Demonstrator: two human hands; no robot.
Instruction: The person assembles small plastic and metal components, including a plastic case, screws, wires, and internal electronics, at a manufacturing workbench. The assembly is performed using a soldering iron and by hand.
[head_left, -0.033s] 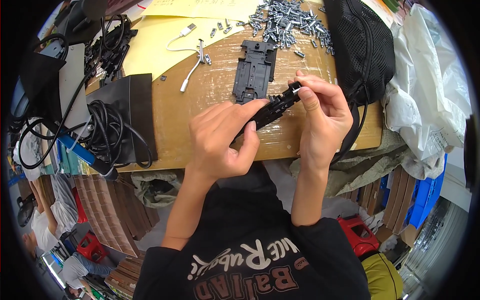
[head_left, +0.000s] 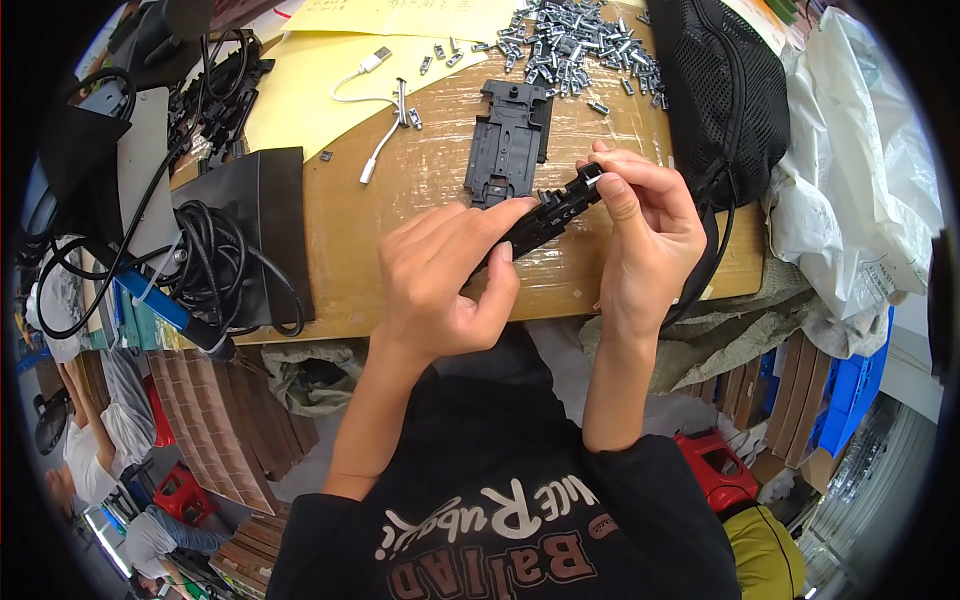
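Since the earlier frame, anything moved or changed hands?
No visible change. The left hand still grips the black plastic part and the right hand still pinches its far end. The second black part, the pile of small metal pieces and the white cable lie where they were.

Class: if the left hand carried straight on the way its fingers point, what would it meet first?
Probably the right hand: the left hand points up-right along the black part both hold.
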